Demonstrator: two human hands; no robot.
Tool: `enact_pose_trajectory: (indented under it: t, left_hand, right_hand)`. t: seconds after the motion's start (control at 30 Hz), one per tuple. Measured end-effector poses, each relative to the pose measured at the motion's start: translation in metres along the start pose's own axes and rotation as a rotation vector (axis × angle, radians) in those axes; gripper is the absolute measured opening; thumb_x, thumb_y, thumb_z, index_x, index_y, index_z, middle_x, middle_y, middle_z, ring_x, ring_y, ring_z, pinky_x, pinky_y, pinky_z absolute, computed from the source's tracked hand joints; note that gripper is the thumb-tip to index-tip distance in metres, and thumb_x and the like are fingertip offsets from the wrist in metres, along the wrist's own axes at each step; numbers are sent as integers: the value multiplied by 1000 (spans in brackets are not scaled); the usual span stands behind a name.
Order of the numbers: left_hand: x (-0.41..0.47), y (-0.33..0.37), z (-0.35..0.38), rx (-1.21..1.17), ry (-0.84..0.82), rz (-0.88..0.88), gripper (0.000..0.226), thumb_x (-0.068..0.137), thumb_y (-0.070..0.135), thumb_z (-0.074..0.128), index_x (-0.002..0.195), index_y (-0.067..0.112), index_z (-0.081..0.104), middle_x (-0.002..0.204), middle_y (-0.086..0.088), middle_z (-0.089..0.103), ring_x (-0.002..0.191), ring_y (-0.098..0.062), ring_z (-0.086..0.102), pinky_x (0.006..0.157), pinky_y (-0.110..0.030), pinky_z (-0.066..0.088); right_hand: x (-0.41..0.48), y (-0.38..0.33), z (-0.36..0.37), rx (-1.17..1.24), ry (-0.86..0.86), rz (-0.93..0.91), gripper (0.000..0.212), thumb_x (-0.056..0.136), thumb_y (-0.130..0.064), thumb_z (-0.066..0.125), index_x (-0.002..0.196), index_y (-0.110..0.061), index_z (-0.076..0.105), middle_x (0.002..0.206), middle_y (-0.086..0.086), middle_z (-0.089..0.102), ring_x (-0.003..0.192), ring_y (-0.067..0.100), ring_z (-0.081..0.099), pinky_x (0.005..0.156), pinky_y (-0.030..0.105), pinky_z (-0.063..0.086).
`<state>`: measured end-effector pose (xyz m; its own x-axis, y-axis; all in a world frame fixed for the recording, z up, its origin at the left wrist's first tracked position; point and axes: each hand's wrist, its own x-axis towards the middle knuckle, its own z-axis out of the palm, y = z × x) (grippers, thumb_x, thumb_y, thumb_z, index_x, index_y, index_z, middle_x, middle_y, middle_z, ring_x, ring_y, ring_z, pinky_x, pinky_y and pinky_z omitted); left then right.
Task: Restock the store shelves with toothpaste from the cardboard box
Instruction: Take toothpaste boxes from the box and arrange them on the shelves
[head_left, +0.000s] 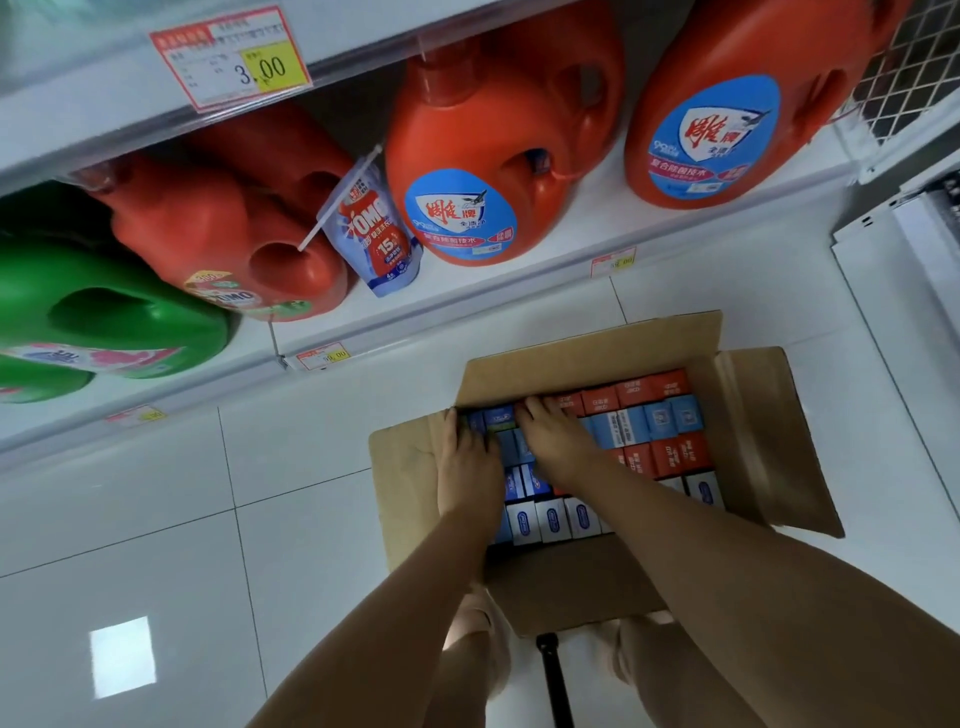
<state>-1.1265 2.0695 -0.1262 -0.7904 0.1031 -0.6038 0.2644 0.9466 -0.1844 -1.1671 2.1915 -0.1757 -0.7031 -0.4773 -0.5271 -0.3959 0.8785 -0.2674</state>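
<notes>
Two hands, left hand (467, 462) and right hand (556, 441), fingers (530, 408) curled round blue cartons (498, 417), box (587, 353) far-left corner; best lifted straight up, squeezed evenly.

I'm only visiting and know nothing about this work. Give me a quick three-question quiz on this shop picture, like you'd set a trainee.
1. Pick one: the cardboard box rests on A a table, B the floor, C a chair.
2. True or false: the left hand and the right hand both grip blue packs inside the box.
3. Fill in: the blue-labelled jugs on the shelf are ____ in colour.
Key: 1 B; 2 true; 3 orange.
</notes>
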Motion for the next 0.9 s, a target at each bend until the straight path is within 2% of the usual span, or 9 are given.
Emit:
enact_pose_trajectory:
  t: [0.13,0.27,0.43,0.57,0.67,0.73,0.83,0.9]
  left_hand:
    - [5,3,1,-27,18,-32,38,94,24,44,129,11,48,122,-7,58,129,-28,41,114,-47,-18]
    - [8,10,-3,37,-36,-34,42,93,26,47,132,12,44,126,-7,55,131,-28,39,108,-53,-21]
    - [9,16,-4,12,-59,-28,47,95,27,41,139,9,36,135,-10,50,137,-28,32,106,-54,-22]
    - [4,9,-12,-137,-27,-4,44,92,22,47,133,10,42,129,-8,53,128,-24,41,110,-47,-20]
    - [0,-3,-16,-270,-44,54,51,89,16,53,137,8,39,134,-11,48,132,-23,38,117,-37,-10]
    - [-3,-13,-17,-461,-80,69,59,88,14,57,142,10,34,140,-12,43,137,-24,31,119,-32,3]
    - [-17,-25,-25,-693,-126,55,68,82,15,68,142,17,37,140,-10,42,130,-24,39,109,-33,34]
    - [-28,-32,-32,-847,-153,71,78,76,17,76,143,19,36,140,-6,44,126,-23,45,102,-32,40]
  right_hand:
    - [5,3,1,-31,4,-27,63,78,-1,66,135,-1,39,138,14,33,124,30,36,88,39,45]
    - [6,8,2,-70,15,-68,57,80,4,60,134,0,42,137,17,37,121,31,40,79,38,47]
    - [6,5,0,-109,16,-79,55,81,0,60,133,-2,44,136,15,42,124,29,40,86,38,46]
    - [2,1,-7,-123,3,-78,55,79,-9,68,130,-6,45,133,11,46,124,25,41,92,34,42]
    - [-6,-1,-18,-49,-29,-46,51,75,-10,74,120,-7,49,123,11,55,113,24,53,84,31,44]
    - [-16,-2,-29,-7,-17,-49,48,73,-9,75,113,-8,50,115,11,59,104,25,58,78,31,46]
    - [-35,-5,-53,40,17,-100,48,72,-14,76,111,-9,47,110,9,58,97,26,60,74,34,48]
    - [-53,-8,-80,148,19,-87,49,73,-20,76,111,-13,46,108,6,57,94,24,60,73,35,49]
